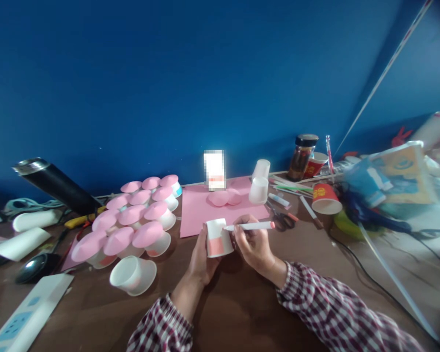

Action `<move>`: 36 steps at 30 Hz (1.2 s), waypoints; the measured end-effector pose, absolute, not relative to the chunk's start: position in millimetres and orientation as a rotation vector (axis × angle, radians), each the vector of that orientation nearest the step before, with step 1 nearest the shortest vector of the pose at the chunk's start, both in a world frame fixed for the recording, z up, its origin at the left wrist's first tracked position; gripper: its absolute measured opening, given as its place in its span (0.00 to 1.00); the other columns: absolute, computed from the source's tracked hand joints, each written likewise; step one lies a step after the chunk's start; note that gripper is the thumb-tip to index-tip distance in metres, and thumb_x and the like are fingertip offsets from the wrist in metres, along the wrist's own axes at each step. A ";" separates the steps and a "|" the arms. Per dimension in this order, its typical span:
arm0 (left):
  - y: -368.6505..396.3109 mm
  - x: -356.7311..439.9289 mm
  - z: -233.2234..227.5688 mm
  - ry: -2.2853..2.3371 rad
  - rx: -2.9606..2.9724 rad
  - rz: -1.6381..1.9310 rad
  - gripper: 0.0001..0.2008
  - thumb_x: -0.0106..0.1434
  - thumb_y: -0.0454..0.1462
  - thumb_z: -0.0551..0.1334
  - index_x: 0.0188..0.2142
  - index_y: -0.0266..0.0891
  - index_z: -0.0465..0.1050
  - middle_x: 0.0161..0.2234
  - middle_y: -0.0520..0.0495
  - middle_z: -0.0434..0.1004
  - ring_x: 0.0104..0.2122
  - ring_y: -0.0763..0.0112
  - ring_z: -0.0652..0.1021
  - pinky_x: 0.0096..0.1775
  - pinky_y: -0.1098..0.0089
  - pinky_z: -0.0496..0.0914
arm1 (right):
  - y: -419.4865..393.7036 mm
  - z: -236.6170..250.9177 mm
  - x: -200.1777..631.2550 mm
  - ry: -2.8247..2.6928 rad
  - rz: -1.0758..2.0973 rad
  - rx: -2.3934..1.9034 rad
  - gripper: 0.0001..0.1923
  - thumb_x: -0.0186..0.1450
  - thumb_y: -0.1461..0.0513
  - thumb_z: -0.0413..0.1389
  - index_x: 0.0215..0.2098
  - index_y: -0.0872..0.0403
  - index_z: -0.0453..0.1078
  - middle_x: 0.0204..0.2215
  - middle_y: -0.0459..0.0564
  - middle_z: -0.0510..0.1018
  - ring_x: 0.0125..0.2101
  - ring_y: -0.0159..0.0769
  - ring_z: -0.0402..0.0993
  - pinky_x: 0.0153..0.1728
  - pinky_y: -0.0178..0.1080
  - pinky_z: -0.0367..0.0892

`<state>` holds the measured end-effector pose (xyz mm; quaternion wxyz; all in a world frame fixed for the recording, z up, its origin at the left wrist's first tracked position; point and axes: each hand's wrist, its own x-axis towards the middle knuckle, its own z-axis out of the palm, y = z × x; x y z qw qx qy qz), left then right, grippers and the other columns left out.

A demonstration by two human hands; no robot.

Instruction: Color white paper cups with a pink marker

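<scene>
Fingers of the left hand [202,259] clamp a paper cup [217,238] — right hand [254,243] grips a slim marker [250,226].

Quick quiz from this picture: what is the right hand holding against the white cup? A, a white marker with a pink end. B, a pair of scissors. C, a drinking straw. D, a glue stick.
A: the right hand holds a white marker with a pink end, its tip at the small white cup that the left hand steadies; the scissors lie untouched on the table.
</scene>
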<state>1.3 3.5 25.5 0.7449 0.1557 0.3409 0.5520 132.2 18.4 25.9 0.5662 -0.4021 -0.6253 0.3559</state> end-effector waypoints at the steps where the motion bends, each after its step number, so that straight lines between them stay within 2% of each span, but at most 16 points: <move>1: 3.7 1.4 25.8 0.746 0.336 1.214 0.22 0.62 0.50 0.55 0.42 0.33 0.73 0.37 0.42 0.79 0.37 0.62 0.77 0.42 0.64 0.70 | 18.1 25.4 132.3 -1.473 0.844 -0.950 0.03 0.64 0.63 0.51 0.32 0.54 0.63 0.20 0.43 0.68 0.19 0.28 0.63 0.19 0.30 0.60; 25: 4.3 0.4 22.3 0.703 0.337 1.251 0.22 0.62 0.49 0.56 0.41 0.33 0.73 0.37 0.43 0.78 0.37 0.63 0.77 0.44 0.64 0.69 | 13.9 26.0 131.2 -1.500 0.881 -0.960 0.04 0.63 0.61 0.52 0.33 0.54 0.64 0.21 0.43 0.66 0.18 0.27 0.60 0.18 0.30 0.58; 29: 3.9 0.5 22.8 0.727 0.317 1.262 0.21 0.61 0.49 0.56 0.42 0.33 0.73 0.37 0.44 0.79 0.36 0.64 0.77 0.43 0.65 0.70 | 15.0 25.8 132.8 -1.498 0.886 -1.001 0.04 0.63 0.61 0.51 0.31 0.54 0.63 0.18 0.41 0.64 0.16 0.26 0.58 0.16 0.30 0.56; 36: 3.9 0.4 23.3 0.743 0.299 1.270 0.20 0.61 0.49 0.57 0.40 0.34 0.74 0.35 0.44 0.79 0.34 0.64 0.78 0.42 0.64 0.71 | 19.0 24.2 133.9 -1.492 0.851 -0.993 0.05 0.63 0.61 0.51 0.30 0.54 0.62 0.19 0.42 0.66 0.18 0.28 0.62 0.19 0.30 0.59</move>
